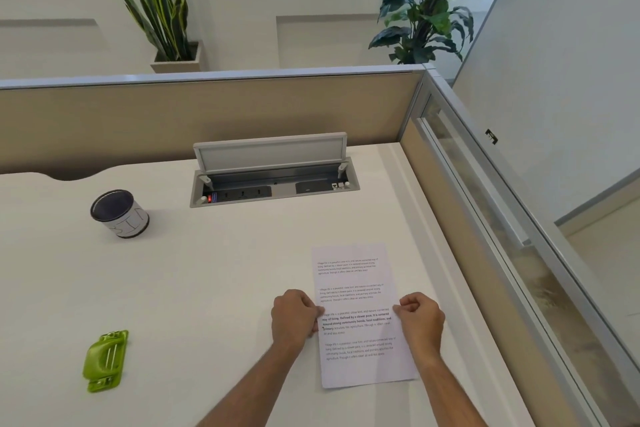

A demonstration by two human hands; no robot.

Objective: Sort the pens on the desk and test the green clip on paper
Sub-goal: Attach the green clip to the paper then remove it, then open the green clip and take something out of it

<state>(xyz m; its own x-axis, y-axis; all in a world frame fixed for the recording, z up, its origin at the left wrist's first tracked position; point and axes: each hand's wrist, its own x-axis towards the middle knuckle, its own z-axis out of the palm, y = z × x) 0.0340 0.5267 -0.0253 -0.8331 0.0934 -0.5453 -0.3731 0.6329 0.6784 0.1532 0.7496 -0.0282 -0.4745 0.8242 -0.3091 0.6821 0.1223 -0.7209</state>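
A printed sheet of paper (356, 288) lies flat on the white desk (207, 270), toward the right side. My left hand (294, 317) pinches its left edge and my right hand (420, 321) pinches its right edge, both about mid-height of the sheet. The green clip (105, 360) lies on the desk at the lower left, well apart from both hands. A cup (119, 213) labelled "BIN" stands at the back left. No pens are in view.
An open cable box (273, 180) with power sockets is sunk into the desk at the back, its lid tilted up. Beige partition walls (207, 114) close the desk at the back and right. Two potted plants stand beyond the partition.
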